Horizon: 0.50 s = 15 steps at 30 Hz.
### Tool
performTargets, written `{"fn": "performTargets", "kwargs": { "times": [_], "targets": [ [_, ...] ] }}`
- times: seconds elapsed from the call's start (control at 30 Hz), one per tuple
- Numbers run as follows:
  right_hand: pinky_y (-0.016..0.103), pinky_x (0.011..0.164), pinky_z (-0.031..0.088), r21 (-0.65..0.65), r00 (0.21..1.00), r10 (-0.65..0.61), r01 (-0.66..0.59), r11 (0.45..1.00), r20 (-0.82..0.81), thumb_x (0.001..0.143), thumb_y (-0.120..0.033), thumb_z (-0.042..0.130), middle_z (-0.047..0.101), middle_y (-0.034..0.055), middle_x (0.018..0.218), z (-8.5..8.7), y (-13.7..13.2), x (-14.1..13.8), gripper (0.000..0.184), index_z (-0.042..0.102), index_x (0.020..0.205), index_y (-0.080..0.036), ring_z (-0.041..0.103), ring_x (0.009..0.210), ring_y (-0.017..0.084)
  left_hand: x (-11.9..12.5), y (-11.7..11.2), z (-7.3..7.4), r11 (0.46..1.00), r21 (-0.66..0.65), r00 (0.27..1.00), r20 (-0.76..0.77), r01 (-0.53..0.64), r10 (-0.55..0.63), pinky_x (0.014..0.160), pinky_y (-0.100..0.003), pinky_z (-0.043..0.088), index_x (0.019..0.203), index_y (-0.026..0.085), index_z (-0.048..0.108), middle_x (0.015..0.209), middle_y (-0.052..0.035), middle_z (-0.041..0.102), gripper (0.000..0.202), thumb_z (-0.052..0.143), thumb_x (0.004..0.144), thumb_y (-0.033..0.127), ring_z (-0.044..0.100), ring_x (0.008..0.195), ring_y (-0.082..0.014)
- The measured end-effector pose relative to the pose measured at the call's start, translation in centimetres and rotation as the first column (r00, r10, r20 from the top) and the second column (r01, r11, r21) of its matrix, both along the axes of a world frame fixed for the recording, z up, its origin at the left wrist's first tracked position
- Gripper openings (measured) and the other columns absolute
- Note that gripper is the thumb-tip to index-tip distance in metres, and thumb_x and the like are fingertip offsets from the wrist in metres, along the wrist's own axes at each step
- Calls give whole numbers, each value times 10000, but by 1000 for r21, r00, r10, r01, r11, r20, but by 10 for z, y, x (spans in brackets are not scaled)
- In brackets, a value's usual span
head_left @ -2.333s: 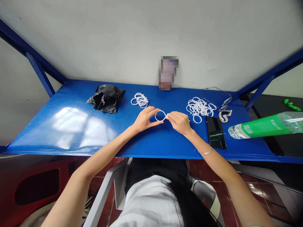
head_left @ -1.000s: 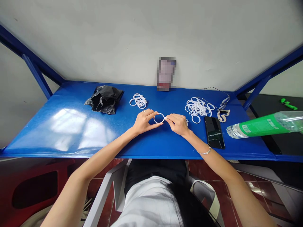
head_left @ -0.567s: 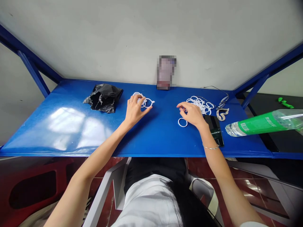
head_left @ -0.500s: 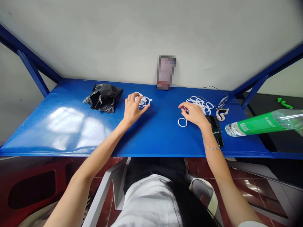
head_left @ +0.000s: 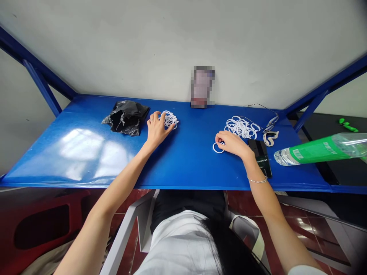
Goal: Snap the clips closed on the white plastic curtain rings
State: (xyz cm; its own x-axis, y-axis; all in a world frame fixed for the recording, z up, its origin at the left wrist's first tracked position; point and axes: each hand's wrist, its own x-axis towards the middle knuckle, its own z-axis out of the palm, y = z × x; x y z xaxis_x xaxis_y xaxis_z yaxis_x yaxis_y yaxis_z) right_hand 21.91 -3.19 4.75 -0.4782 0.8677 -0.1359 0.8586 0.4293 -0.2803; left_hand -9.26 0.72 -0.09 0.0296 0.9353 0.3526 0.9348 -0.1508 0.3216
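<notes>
On the blue table (head_left: 189, 164), a small pile of thin white plastic rings with little tabs (head_left: 169, 119) lies at the back, left of the middle. My left hand (head_left: 157, 129) curves around its near left side, thumb and fingertips touching the rings. My right hand (head_left: 233, 143) is pinched at the edge of a single white ring (head_left: 217, 150), which is low at the table surface; the fingertips partly hide it. Just behind the right hand is a larger heap of similar white rings (head_left: 242, 127).
A crumpled black plastic bag (head_left: 127, 116) sits left of the left hand. A blurred-out upright phone-like object (head_left: 202, 88) leans on the wall. Right of the heap are glasses (head_left: 272, 123), a cream curved piece (head_left: 270, 138), a dark phone (head_left: 260, 156) and a green-labelled bottle (head_left: 318, 149).
My left hand has shifted slightly left, and the small pile is now more compact. My right hand has lowered, its fingers closing on the single ring, which has moved slightly left.
</notes>
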Motion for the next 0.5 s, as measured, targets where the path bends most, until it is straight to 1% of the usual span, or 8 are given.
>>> {"fn": "performTargets", "kwargs": {
  "times": [0.07, 0.13, 0.2, 0.27, 0.3, 0.33, 0.4, 0.5],
  "targets": [
    [287, 602, 429, 46, 999, 21, -18, 999, -44, 865, -212, 476, 646, 62, 880, -2, -2, -9, 93, 562, 830, -202, 591, 800, 206, 2, -1, 0, 996, 63, 998, 24, 61, -62, 951, -512, 418, 1309, 181, 489, 1309, -208, 484, 539, 588, 861, 465, 450, 1222, -378],
    [286, 595, 436, 80, 995, 14, -6, 997, -98, 900, -241, 461, 655, 60, 874, -5, -5, -17, 103, 556, 890, -202, 607, 764, 201, 7, -4, 3, 971, 138, 979, 25, 195, -200, 972, -503, 414, 1326, 173, 478, 1304, -201, 493, 559, 600, 861, 458, 459, 1219, -359],
    [280, 587, 441, 96, 986, -8, 25, 995, -168, 928, -278, 451, 664, 50, 860, -8, -6, -22, 118, 547, 941, -210, 625, 728, 194, 15, -10, 5, 902, 190, 919, -6, 387, -393, 983, -482, 421, 1321, 178, 488, 1273, -180, 522, 539, 593, 872, 456, 490, 1185, -323],
    [274, 591, 448, 98, 963, -37, 65, 993, -265, 937, -303, 459, 669, 33, 837, -12, -8, -28, 116, 540, 955, -222, 640, 706, 185, 25, -19, 6, 799, 204, 822, -60, 566, -566, 973, -456, 440, 1298, 189, 517, 1231, -160, 556, 492, 573, 890, 459, 520, 1146, -294],
    [271, 595, 454, 90, 943, -52, 86, 992, -329, 936, -315, 471, 670, 26, 820, -15, -8, -30, 113, 539, 949, -225, 644, 694, 178, 31, -23, 6, 749, 202, 773, -92, 632, -628, 963, -445, 449, 1278, 193, 537, 1216, -153, 568, 461, 558, 901, 458, 525, 1142, -288],
    [267, 598, 461, 75, 914, -66, 105, 992, -400, 932, -325, 484, 670, 20, 802, -17, -9, -33, 113, 538, 939, -226, 646, 678, 170, 36, -28, 6, 708, 194, 733, -124, 679, -669, 951, -440, 455, 1266, 197, 550, 1213, -150, 573, 443, 544, 911, 462, 524, 1152, -289],
    [260, 582, 472, 26, 836, -101, 137, 990, -539, 925, -350, 502, 660, 8, 744, -22, -10, -39, 131, 536, 926, -224, 636, 613, 152, 43, -36, 5, 659, 164, 680, -175, 734, -712, 909, -422, 472, 1250, 195, 561, 1210, -150, 584, 428, 518, 924, 469, 539, 1134, -285],
    [251, 527, 474, -58, 717, -164, 171, 984, -677, 920, -400, 513, 643, -13, 679, -28, -13, -48, 178, 528, 931, -223, 599, 505, 127, 48, -41, 3, 630, 141, 645, -213, 764, -734, 845, -387, 487, 1221, 182, 573, 1172, -140, 613, 415, 490, 938, 475, 579, 1048, -261]
  ]
}}
